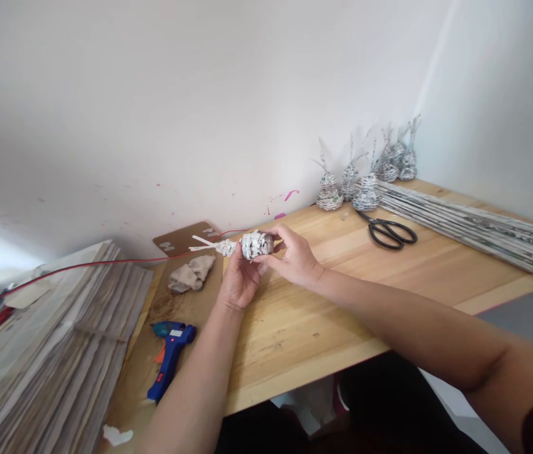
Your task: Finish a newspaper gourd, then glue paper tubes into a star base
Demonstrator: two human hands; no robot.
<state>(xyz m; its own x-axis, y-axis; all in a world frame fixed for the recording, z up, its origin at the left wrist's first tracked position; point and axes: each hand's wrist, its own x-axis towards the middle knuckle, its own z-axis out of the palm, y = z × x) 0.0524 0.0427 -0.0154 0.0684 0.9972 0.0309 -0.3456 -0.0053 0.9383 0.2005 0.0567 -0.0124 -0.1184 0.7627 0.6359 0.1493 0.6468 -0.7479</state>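
Because it likely needs steadying, the left hand cradles a woven paper gourd while the right hand grips its end, a glue gun handy to their left.

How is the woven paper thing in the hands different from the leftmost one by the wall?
The held piece is sideways in the left hand and right hand; the leftmost standing piece is upright on the table. The held piece's strip ends point left, while the leftmost standing piece's spread upward. Both are woven from thin, speckled paper strips.
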